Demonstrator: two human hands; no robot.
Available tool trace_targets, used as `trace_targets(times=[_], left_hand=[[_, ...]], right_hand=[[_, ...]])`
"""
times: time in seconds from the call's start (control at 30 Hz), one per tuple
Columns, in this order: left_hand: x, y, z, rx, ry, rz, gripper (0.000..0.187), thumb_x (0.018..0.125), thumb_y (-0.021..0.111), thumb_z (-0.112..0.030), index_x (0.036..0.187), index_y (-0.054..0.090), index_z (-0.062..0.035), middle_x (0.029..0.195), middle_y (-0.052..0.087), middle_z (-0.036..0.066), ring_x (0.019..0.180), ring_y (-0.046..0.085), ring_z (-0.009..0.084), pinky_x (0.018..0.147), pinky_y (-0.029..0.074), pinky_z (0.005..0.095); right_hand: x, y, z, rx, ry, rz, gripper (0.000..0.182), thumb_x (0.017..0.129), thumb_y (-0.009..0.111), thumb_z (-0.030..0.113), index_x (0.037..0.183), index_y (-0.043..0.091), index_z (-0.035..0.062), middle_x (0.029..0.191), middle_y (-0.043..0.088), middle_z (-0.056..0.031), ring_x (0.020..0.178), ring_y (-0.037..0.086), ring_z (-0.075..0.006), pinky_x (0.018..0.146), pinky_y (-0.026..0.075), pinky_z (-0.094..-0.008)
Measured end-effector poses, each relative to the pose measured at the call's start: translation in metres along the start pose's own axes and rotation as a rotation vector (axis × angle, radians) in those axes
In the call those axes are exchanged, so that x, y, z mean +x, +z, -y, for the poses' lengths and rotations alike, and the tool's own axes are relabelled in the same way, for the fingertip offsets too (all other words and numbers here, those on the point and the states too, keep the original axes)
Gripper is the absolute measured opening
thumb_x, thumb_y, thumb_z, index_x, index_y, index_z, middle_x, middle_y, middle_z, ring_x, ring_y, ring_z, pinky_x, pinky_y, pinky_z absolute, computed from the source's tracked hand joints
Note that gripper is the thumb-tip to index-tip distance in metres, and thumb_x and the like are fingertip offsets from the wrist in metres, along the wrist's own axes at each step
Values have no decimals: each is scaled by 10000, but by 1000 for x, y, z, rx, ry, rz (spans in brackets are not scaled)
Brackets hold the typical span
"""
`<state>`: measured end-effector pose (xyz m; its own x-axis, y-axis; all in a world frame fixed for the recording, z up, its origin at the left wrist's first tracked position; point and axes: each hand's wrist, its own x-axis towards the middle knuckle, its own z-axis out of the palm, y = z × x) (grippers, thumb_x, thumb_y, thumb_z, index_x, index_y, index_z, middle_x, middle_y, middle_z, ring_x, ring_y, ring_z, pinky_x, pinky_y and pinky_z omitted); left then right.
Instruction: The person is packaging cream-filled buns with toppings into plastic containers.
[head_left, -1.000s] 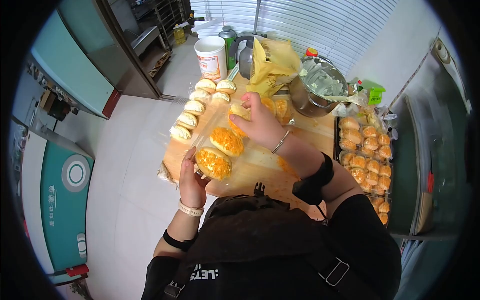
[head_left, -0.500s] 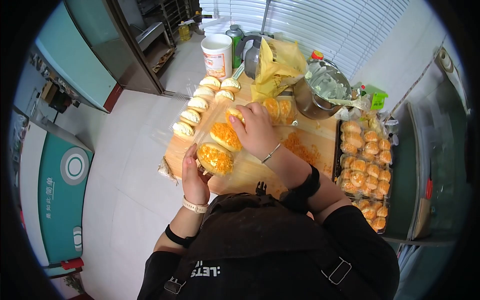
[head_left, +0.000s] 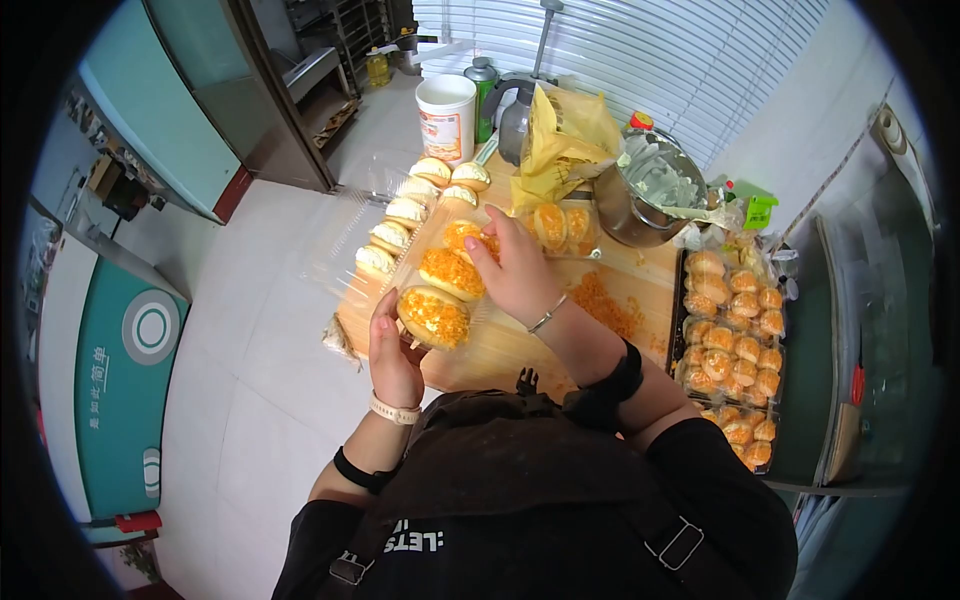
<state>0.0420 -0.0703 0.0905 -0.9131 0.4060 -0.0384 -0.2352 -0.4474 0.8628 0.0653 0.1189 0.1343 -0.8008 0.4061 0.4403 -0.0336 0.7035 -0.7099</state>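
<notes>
- Right hand (head_left: 525, 280): thumb and fingers part-curled at the far bun (head_left: 459, 236), approaching from its right side; firmness of grip cannot be told.
- Left hand (head_left: 395, 370): gripping the near end of the clear tray (head_left: 408, 264), beside the near bun (head_left: 433, 317).
- Tray position: toward the counter (head_left: 500, 345)'s near left corner. Long axis runs from the left hand away and slightly right; three orange-topped buns follow it, the middle bun (head_left: 450, 272) between the others.
- Far bun: right hand nearer. Near bun: left hand nearer.
- Pale cream-topped buns (head_left: 388, 237): along the counter's left edge, left of the tray. Orange shreds (head_left: 605, 305): right of the right hand.
- White tub (head_left: 445, 135): at the far left corner; orange-and-red label, print too small to read.
- Yellow bag (head_left: 565, 140): printed, wording illegible.
- Black shirt (head_left: 430, 570): white letters, inverted, "LETS" legible.
- Teal panel (head_left: 115, 440): white characters, "简单" legible.
</notes>
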Motion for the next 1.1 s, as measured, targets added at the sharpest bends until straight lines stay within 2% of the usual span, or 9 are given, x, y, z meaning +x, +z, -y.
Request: trace_targets(times=[0.27,0.37,0.5,0.53,0.63,0.77,0.93,1.0,1.1], left_hand=[[5,-18,3,-94,-27,-27,500,952,375,-363,1355,311,-73,1333,401,124,1193,448,266,928,437,456],[17,-33,6,-87,-60,68,475,959,365,-367,1328,353,-68,1288,444,105,1152,482,242,897,465,420],[32,-61,30,-31,-287,239,460,953,392,-331,1310,367,-42,1264,469,113,1159,478,233,949,429,382],[34,-63,37,-9,-363,258,454,954,399,-333,1295,386,-34,1262,472,110,1145,489,228,953,426,377],[53,-85,81,141,-477,459,427,972,354,-367,1270,429,-70,1203,527,74,1079,538,185,854,498,327],[72,-94,121,408,-616,411,395,960,393,-355,1233,459,-78,1195,534,83,1057,538,179,860,473,328],[120,-126,131,1154,-583,295,373,917,459,-356,1117,552,-55,988,636,89,888,611,201,770,488,341],[142,-149,117,1404,-72,91,314,869,497,-254,1014,594,8,840,639,179,810,616,306,779,481,360],[188,-174,81,1396,26,-94,627,682,612,-70,1265,383,-26,1211,487,249,1133,469,366,941,407,378]], right_hand=[[-4,11,-28,-32,-115,1,464,869,551,282,1206,471,-27,1100,557,-194,1033,520,-310,912,400,-376],[0,5,-52,210,210,-62,480,889,533,304,1232,462,-24,1211,513,-178,1126,481,-285,965,363,-361],[-24,-6,-90,1038,914,463,563,957,316,462,1321,417,44,1349,410,-124,1193,432,-231,985,352,-379],[-37,-5,-90,852,899,475,590,962,228,495,1323,419,70,1298,459,-121,1115,497,-219,950,392,-363],[-84,12,-135,800,961,531,464,981,284,411,1279,468,107,1218,533,-54,1132,491,-168,951,402,-346],[-127,50,-182,683,916,378,403,975,357,355,1220,526,83,1160,562,-73,1003,550,-165,886,434,-292],[-126,80,-234,397,700,262,406,954,417,344,1162,565,29,1077,621,-111,961,566,-184,862,425,-279],[-120,68,-220,337,810,244,418,947,430,348,1169,556,17,1094,619,-113,970,564,-189,866,422,-284],[-117,58,-212,285,876,152,419,932,461,351,1166,554,15,1084,619,-111,973,564,-200,866,419,-291]])
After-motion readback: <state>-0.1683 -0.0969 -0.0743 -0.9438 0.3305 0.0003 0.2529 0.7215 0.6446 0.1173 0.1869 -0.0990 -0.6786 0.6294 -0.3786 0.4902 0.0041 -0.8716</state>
